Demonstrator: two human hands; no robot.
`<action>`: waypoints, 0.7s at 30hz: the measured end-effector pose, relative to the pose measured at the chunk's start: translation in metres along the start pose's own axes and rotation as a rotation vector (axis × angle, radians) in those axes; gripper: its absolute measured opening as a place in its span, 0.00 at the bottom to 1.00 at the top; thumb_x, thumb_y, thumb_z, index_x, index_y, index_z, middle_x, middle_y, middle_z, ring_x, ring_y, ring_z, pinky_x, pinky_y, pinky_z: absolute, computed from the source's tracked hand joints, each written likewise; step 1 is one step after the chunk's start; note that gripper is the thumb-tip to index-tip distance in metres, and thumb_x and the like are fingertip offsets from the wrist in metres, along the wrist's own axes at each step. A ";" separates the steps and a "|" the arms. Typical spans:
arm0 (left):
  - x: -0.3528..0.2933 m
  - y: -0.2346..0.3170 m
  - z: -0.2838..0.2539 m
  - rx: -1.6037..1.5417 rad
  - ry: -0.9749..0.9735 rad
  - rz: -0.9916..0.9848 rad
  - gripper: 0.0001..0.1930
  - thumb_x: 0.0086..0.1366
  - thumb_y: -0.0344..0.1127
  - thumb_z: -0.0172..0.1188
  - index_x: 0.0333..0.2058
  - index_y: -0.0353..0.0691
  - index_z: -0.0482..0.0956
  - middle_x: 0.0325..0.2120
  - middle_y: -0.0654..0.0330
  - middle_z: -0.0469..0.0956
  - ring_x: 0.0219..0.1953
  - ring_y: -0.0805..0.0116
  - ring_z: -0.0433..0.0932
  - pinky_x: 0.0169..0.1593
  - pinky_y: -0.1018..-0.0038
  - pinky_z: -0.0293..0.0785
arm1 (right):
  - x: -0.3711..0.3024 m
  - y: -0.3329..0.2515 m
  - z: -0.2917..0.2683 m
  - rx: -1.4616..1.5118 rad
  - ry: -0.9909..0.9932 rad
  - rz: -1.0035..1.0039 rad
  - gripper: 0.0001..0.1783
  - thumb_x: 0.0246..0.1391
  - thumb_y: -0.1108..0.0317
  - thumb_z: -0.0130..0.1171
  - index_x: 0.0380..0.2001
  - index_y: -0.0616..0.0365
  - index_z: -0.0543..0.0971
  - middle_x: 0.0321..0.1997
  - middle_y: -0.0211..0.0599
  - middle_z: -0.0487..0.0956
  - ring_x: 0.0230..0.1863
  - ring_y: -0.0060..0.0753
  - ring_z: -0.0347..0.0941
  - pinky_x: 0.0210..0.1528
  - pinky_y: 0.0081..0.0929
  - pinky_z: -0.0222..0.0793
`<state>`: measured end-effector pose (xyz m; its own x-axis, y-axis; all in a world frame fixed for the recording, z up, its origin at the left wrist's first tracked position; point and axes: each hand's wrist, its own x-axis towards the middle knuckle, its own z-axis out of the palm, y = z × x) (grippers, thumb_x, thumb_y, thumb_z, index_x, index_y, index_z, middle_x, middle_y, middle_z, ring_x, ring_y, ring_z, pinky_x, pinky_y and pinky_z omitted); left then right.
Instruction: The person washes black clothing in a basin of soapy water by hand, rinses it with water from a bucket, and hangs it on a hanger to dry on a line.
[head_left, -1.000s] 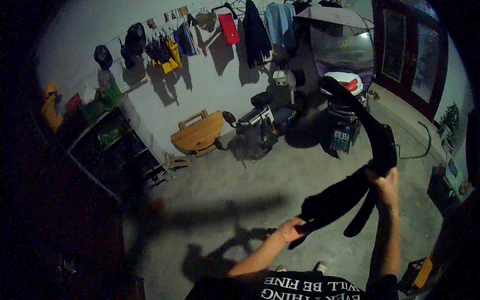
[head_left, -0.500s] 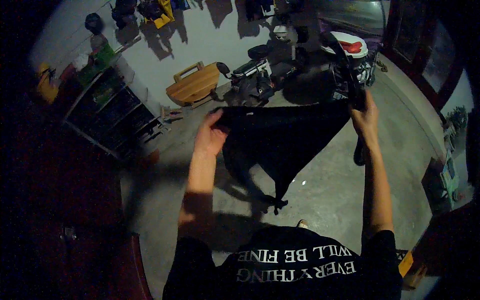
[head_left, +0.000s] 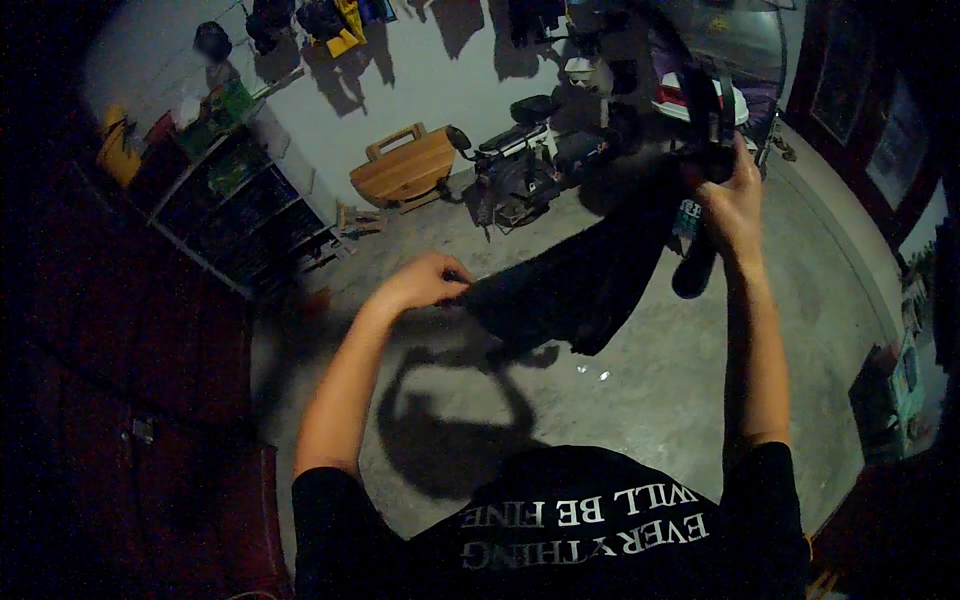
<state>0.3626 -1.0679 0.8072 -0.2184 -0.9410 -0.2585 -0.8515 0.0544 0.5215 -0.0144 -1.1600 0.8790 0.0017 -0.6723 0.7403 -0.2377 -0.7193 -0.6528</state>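
A black cloth is stretched in front of me above the floor, bunched and sloping down toward the left. My left hand is closed on its lower left end, fingertips pinched together. My right hand, raised higher, grips the upper right part. A dark strap-like thing hangs below the right hand, and a dark curved piece rises above it. What kind of cloth this is, and how that dark piece joins it, is too dark to tell.
A motorbike stands by the far wall beside a folded wooden table. At the left are a dark shelf rack and a dark red cabinet. Clothes and bags hang on the wall. Grey concrete floor lies beneath.
My left hand has moved down, and the cloth, spread wide before, is now narrower and slanted. My right hand has risen slightly. The view has shifted a little.
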 end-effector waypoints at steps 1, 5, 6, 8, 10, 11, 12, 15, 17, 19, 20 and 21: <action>0.003 0.000 0.006 0.074 -0.070 -0.021 0.15 0.50 0.39 0.59 0.37 0.41 0.75 0.35 0.57 0.76 0.35 0.63 0.74 0.40 0.71 0.70 | 0.003 -0.018 0.007 0.083 -0.012 0.012 0.18 0.36 0.77 0.56 0.37 0.64 0.70 0.31 0.33 0.75 0.32 0.23 0.69 0.36 0.21 0.65; 0.037 0.016 0.091 -0.020 0.086 0.305 0.06 0.42 0.29 0.57 0.23 0.39 0.72 0.28 0.52 0.72 0.32 0.57 0.70 0.36 0.69 0.67 | 0.009 -0.027 0.004 -0.060 -0.046 0.018 0.26 0.31 0.75 0.63 0.40 0.65 0.68 0.34 0.41 0.75 0.36 0.30 0.71 0.41 0.26 0.66; 0.048 0.020 0.117 -0.132 0.091 0.359 0.11 0.40 0.28 0.58 0.26 0.39 0.70 0.28 0.55 0.70 0.33 0.62 0.69 0.36 0.71 0.67 | 0.010 -0.051 0.008 -0.006 -0.031 0.020 0.25 0.30 0.77 0.62 0.38 0.64 0.68 0.32 0.41 0.76 0.35 0.31 0.72 0.40 0.26 0.66; 0.044 0.027 0.204 -0.451 -0.059 0.172 0.20 0.41 0.29 0.58 0.37 0.38 0.66 0.30 0.60 0.70 0.35 0.70 0.68 0.36 0.73 0.66 | -0.019 -0.040 -0.003 -0.102 -0.068 0.011 0.24 0.29 0.78 0.58 0.37 0.63 0.68 0.31 0.44 0.75 0.33 0.34 0.73 0.39 0.26 0.67; 0.042 0.115 0.189 -0.631 -0.279 -0.048 0.25 0.41 0.26 0.57 0.42 0.33 0.65 0.35 0.56 0.70 0.38 0.70 0.69 0.38 0.72 0.68 | -0.012 -0.025 -0.017 -0.009 -0.041 0.030 0.24 0.29 0.78 0.58 0.37 0.64 0.67 0.30 0.47 0.75 0.33 0.39 0.74 0.37 0.28 0.67; 0.048 0.116 0.200 -0.769 -0.379 -0.107 0.27 0.40 0.26 0.56 0.44 0.32 0.64 0.37 0.57 0.70 0.39 0.70 0.69 0.40 0.73 0.68 | -0.007 -0.029 -0.020 -0.070 -0.005 0.046 0.23 0.33 0.72 0.64 0.35 0.63 0.68 0.29 0.39 0.74 0.34 0.26 0.69 0.39 0.23 0.65; 0.045 0.096 0.231 -1.188 -0.384 0.089 0.24 0.43 0.26 0.56 0.43 0.32 0.66 0.38 0.59 0.71 0.40 0.71 0.70 0.41 0.74 0.68 | -0.009 -0.042 -0.022 -0.007 -0.010 0.120 0.23 0.33 0.73 0.63 0.36 0.63 0.68 0.30 0.40 0.74 0.33 0.27 0.69 0.39 0.23 0.65; 0.053 0.115 0.231 -1.229 -0.464 0.007 0.17 0.50 0.30 0.58 0.40 0.32 0.71 0.37 0.61 0.73 0.39 0.72 0.71 0.44 0.76 0.66 | -0.017 -0.047 -0.050 -0.065 0.053 0.176 0.22 0.32 0.75 0.62 0.35 0.63 0.68 0.30 0.39 0.74 0.33 0.26 0.69 0.38 0.23 0.65; 0.052 0.117 0.228 -1.156 -0.450 -0.084 0.15 0.53 0.32 0.58 0.39 0.32 0.73 0.36 0.61 0.74 0.38 0.72 0.72 0.45 0.76 0.66 | -0.034 -0.035 -0.065 -0.113 0.115 0.175 0.21 0.32 0.75 0.61 0.35 0.63 0.68 0.30 0.38 0.74 0.33 0.26 0.69 0.38 0.23 0.64; 0.048 0.119 0.223 -0.967 -0.232 -0.132 0.15 0.54 0.33 0.59 0.40 0.33 0.72 0.35 0.61 0.74 0.36 0.73 0.72 0.43 0.76 0.67 | -0.048 -0.026 -0.084 -0.140 0.123 0.167 0.20 0.32 0.76 0.61 0.34 0.62 0.68 0.29 0.36 0.74 0.32 0.25 0.69 0.37 0.22 0.64; 0.044 0.118 0.218 -0.874 -0.115 -0.156 0.15 0.54 0.33 0.59 0.40 0.34 0.72 0.34 0.61 0.74 0.36 0.73 0.72 0.43 0.76 0.67 | -0.053 -0.027 -0.094 -0.147 0.123 0.160 0.20 0.32 0.76 0.61 0.33 0.62 0.68 0.29 0.36 0.74 0.32 0.25 0.69 0.36 0.22 0.64; 0.051 0.106 0.219 -0.946 -0.222 -0.117 0.15 0.54 0.33 0.58 0.41 0.34 0.72 0.32 0.62 0.75 0.34 0.75 0.73 0.39 0.78 0.69 | -0.058 -0.031 -0.104 -0.198 0.147 0.153 0.19 0.31 0.77 0.60 0.33 0.62 0.69 0.28 0.33 0.73 0.30 0.23 0.68 0.36 0.21 0.64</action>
<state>0.1571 -1.0369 0.6717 -0.3241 -0.8336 -0.4473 -0.1610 -0.4173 0.8944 -0.1077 -1.0804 0.8727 -0.1861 -0.7272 0.6607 -0.4090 -0.5541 -0.7251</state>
